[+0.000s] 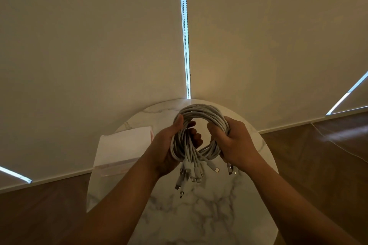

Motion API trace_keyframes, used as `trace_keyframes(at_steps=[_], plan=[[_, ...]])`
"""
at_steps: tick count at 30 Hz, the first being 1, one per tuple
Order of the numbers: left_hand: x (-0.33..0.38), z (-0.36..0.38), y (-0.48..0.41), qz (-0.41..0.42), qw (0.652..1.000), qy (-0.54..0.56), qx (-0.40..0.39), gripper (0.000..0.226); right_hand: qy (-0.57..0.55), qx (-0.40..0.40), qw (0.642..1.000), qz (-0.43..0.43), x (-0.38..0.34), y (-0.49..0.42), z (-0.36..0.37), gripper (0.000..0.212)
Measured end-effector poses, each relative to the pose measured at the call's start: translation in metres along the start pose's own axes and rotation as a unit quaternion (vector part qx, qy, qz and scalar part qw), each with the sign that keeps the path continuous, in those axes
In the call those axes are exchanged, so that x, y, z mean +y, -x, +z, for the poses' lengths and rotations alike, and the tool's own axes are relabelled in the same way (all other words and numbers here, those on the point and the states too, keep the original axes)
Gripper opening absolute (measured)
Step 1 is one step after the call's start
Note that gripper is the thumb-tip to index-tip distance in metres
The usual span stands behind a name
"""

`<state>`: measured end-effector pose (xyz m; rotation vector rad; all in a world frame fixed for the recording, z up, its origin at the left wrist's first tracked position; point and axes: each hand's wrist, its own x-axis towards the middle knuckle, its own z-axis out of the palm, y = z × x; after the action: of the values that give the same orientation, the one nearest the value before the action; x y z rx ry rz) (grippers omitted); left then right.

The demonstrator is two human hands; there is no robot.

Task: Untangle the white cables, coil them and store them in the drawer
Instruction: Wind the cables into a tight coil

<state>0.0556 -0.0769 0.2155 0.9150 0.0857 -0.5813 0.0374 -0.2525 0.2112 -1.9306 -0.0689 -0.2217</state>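
Observation:
Several white cables are wound into one round coil held up over a round marble table. My left hand grips the coil's left side, thumb on top and fingers through the middle. On the coil's right side my right hand is curled round the strands. Several plug ends hang loose below the coil, between my wrists. No drawer is in view.
A clear plastic zip bag with a pale sheet inside lies on the table's left part, overhanging its edge. Cream roller blinds fill the background, with a bead chain in the gap. Wood flooring lies on both sides of the table.

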Motion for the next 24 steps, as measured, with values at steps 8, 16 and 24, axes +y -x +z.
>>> trace_keyframes(at_steps=[8, 16, 24], plan=[[0.000, 0.013, -0.011, 0.084, 0.996, -0.018, 0.038, 0.043, -0.096, 0.014, 0.995, 0.021, 0.008, 0.009, 0.016, 0.020], [-0.012, 0.002, -0.014, 0.073, 0.996, 0.049, 0.028, 0.038, -0.185, 0.078, 0.972, 0.121, 0.011, 0.020, 0.036, 0.058], [-0.034, -0.010, -0.016, 0.073, 0.991, 0.004, 0.110, 0.049, -0.194, 0.108, 0.965, 0.142, 0.018, 0.026, 0.045, 0.042]])
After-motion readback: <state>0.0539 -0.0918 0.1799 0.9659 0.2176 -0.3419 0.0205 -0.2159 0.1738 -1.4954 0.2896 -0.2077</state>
